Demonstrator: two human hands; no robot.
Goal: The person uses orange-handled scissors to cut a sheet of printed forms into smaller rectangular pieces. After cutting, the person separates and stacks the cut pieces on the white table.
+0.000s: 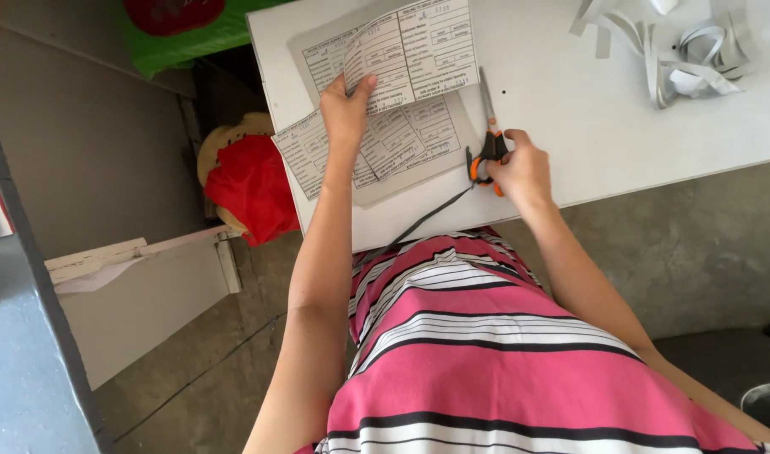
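Observation:
My left hand (pixel 346 102) grips the near edge of a printed sheet of forms (pixel 419 52), lifting and curling it off a second printed sheet (pixel 377 147) that lies flat on the white table (pixel 570 92). My right hand (pixel 519 166) is closed around the orange and black handles of a pair of scissors (pixel 488 134). The grey blades point away from me, along the right edge of the sheets. A thin dark trimmed strip (pixel 419 223) trails from the scissors toward my lap.
Several pale cut paper strips (pixel 679 50) are piled at the table's far right. A red bag (pixel 252 189) sits on the floor left of the table, near a white board (pixel 141 286). A green cloth (pixel 183 38) lies at the far left.

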